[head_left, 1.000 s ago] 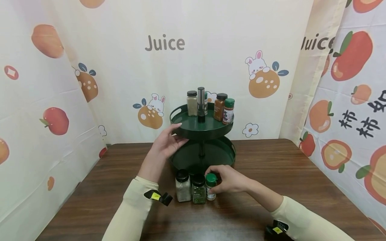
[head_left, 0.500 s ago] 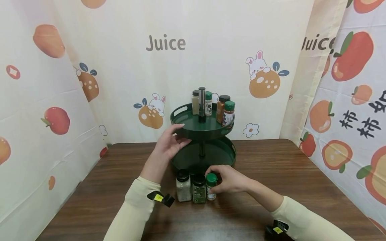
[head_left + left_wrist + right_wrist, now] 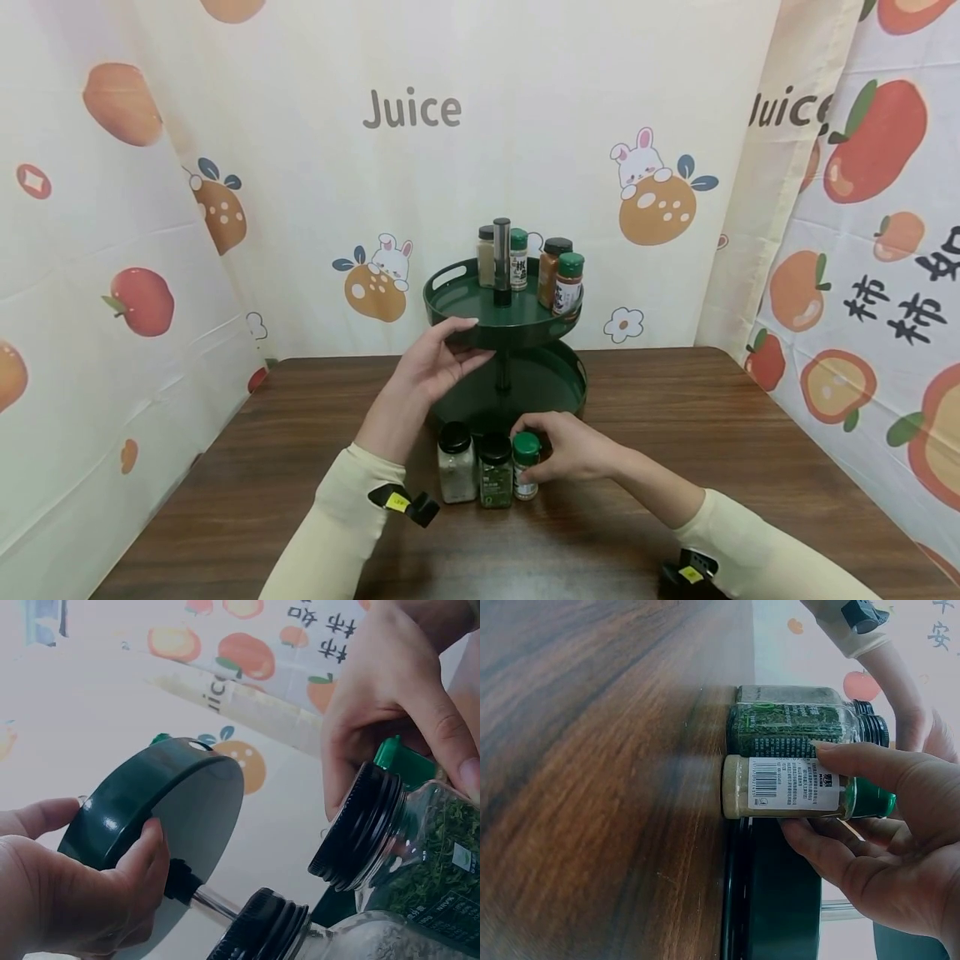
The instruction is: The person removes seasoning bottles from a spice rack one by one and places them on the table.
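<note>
A dark green two-tier round rack (image 3: 501, 335) stands mid-table. My left hand (image 3: 429, 367) holds the front-left rim of its upper tray, thumb at the outer wall and fingers beneath; the left wrist view shows this grip from below. In front of the rack, my right hand (image 3: 573, 447) grips a small spice jar (image 3: 791, 784) with a green cap, between thumb and fingers. Upright on the table, it is the rightmost of three. Beside it stand a jar of green dried herbs (image 3: 495, 479) and a jar of pale contents (image 3: 457, 471), both black-capped.
On the upper tray, around the central post (image 3: 502, 258), stand a pale jar (image 3: 486, 258), a green-capped jar (image 3: 518, 265), an orange-brown jar (image 3: 551, 275) and a red-brown green-capped jar (image 3: 567, 287). A printed curtain (image 3: 525, 125) hangs behind the wooden table (image 3: 637, 392).
The upper tray turned slightly at first, its jars shifting right, then stayed still. My left hand has slid right along the rim. My right hand and the table jars have not moved.
</note>
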A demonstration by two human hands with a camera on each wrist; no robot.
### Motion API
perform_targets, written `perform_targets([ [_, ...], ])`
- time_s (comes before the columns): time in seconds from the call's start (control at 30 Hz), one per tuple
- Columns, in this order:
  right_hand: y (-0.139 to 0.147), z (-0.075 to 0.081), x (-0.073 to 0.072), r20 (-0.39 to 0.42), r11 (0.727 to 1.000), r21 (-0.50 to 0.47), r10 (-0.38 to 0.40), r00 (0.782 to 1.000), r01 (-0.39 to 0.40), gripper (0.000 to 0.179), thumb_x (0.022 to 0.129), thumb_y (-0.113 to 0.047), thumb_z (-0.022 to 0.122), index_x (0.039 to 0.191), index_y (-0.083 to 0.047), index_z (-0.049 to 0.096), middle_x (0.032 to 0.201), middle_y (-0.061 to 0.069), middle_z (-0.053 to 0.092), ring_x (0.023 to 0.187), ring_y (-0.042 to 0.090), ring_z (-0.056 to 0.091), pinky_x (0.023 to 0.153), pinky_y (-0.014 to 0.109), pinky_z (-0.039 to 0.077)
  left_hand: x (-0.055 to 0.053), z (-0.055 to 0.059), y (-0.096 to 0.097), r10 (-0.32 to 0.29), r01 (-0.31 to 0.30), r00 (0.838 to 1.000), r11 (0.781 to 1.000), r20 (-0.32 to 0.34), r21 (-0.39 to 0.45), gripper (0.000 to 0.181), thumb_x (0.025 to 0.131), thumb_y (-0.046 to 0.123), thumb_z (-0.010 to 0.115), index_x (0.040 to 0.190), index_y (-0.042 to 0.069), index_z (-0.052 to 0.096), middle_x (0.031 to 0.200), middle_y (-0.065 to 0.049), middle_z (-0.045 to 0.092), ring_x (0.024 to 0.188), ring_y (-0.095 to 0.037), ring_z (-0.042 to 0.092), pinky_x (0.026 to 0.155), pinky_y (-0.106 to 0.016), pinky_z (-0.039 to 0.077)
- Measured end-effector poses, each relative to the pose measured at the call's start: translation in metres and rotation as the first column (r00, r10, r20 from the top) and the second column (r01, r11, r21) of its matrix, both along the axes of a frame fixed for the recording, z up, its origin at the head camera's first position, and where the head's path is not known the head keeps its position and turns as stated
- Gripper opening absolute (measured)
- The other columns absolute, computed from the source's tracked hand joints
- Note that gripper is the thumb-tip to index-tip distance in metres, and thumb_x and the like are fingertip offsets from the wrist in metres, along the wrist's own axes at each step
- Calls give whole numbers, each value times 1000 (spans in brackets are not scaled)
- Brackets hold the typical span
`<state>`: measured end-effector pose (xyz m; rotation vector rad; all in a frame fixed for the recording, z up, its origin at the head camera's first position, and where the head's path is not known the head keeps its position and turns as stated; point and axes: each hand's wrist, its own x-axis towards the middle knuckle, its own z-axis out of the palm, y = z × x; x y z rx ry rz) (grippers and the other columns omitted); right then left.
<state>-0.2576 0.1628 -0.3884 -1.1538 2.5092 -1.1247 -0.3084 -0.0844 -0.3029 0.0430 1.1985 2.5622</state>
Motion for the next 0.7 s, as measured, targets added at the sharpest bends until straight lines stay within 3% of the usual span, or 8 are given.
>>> perform_targets([
  [0.37,-1,2,2,-9,1000,6,-5,1000,5,38,86,-23,90,116,-16,68,97,-6,66,86,12,59,77,27,54,-6,3,-14,7,-8,1000,999,21,35,72,103,8,61,163,21,23,150,-21,41,140,-36,47,116,-50,41],
  [0.5,-1,3,3,-7,1000,5,-5,1000,5,38,86,-23,90,116,-16,67,97,-6,66,86,15,60,76,27,53,-9,4,-20,4,-5,1000,999,17,52,74,105,11,59,166,21,18,151,-20,38,142,-34,44,120,-49,37],
  [0.7,-1,3,3,2,1000,6,-5,1000,5,38,86,-22,90,116,-16,68,97,-5,66,86,19,60,75,26,53,-15,3,-27,42,-44,999,997,32,56,58,106,14,59,157,14,30,141,-16,43,133,-30,48,120,-48,37],
])
